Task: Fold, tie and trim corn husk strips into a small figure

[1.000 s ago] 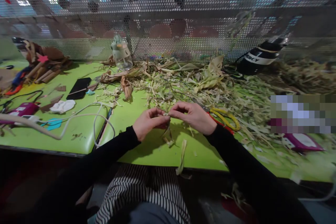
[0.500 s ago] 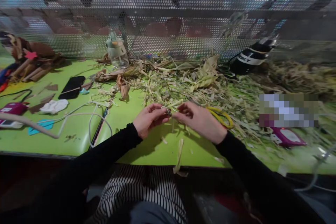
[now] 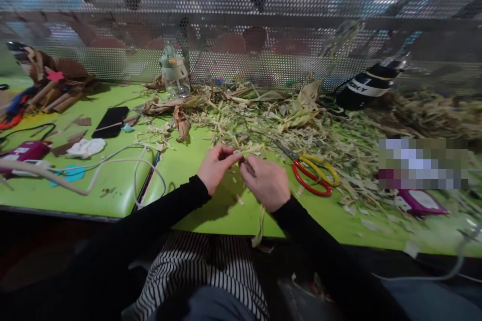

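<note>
My left hand (image 3: 217, 166) is closed in a pinch on a pale green corn husk strip (image 3: 253, 149) above the near part of the table. My right hand (image 3: 265, 180) meets it fingertip to fingertip, its fingers curled closed at the same small piece; what exactly lies between them is mostly hidden. Just right of my right hand lie scissors (image 3: 314, 180) with one red and one yellow handle, blades toward the husk pile. Below the hands, a loose husk strip (image 3: 260, 225) hangs over the table's front edge.
Shredded husks (image 3: 259, 120) spread across the back and right of the green table (image 3: 124, 195). A clear bottle (image 3: 176, 80), a black phone (image 3: 110, 122), a white cable (image 3: 130, 160) and a crumpled tissue (image 3: 86, 147) stand or lie left. A black bottle (image 3: 363, 88) leans back right.
My right hand has moved left and closed in against my left fingertips, with its back turned up. The red scissor handle it had covered now shows. The view has shifted slightly.
</note>
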Demonstrator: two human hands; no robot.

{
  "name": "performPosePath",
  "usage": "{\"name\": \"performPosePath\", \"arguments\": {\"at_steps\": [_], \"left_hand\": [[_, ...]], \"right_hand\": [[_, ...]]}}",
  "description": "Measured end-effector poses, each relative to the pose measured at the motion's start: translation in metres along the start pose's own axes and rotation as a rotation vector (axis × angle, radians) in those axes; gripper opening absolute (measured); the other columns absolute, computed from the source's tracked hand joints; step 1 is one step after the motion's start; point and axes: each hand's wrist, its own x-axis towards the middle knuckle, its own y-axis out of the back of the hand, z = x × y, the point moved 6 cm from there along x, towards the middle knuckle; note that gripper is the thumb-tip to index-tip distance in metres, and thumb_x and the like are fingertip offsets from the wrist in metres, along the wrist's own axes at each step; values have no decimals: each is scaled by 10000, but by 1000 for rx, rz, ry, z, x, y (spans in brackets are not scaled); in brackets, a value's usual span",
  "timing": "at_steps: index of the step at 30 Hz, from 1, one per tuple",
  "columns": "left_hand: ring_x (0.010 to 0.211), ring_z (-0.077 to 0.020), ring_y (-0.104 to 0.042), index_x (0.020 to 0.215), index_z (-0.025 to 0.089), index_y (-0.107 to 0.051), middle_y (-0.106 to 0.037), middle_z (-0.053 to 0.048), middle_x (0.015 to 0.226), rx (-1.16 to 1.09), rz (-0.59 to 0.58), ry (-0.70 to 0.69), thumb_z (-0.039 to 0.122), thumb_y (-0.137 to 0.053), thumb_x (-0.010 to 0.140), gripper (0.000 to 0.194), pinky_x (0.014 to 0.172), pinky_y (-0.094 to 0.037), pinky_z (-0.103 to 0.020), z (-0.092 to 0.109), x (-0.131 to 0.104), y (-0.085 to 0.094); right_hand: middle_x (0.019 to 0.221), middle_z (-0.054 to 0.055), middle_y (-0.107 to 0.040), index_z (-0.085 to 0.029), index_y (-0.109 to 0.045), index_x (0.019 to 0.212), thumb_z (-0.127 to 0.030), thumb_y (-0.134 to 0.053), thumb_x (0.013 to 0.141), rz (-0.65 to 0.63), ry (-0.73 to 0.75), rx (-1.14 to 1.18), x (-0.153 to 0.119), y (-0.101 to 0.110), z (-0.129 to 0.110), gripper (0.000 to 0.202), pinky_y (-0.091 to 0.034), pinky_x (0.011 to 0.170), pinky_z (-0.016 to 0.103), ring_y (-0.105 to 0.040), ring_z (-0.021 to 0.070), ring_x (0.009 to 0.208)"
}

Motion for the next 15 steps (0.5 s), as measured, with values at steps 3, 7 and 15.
{"name": "performPosePath", "arguments": {"at_steps": [3,7,15], "left_hand": [[569,-55,-468,743,132,-551,-545,49,631,9,60,-11,174,-694,682,161,604,-372,-211,0,4,2],[523,-42,-468,715,137,-548,-557,46,622,-112,33,135,159,-723,655,186,546,-359,-196,-5,11,3],[520,-56,-500,711,130,-576,-569,28,605,-47,-233,147,316,-774,611,290,517,-351,-209,4,12,-3]], "right_hand": [[608,76,-605,-154,-610,781,-280,-365,895,39,-46,-135,2,-5,-5,299,-291,567,286,-510,171,559],[692,60,-620,-174,-587,798,-363,-363,897,-179,-86,322,11,-12,8,309,-372,597,291,-545,177,621],[575,-50,-446,-196,-485,680,-430,-459,862,-380,-179,1000,7,-17,17,298,-349,537,238,-416,98,527]]}}
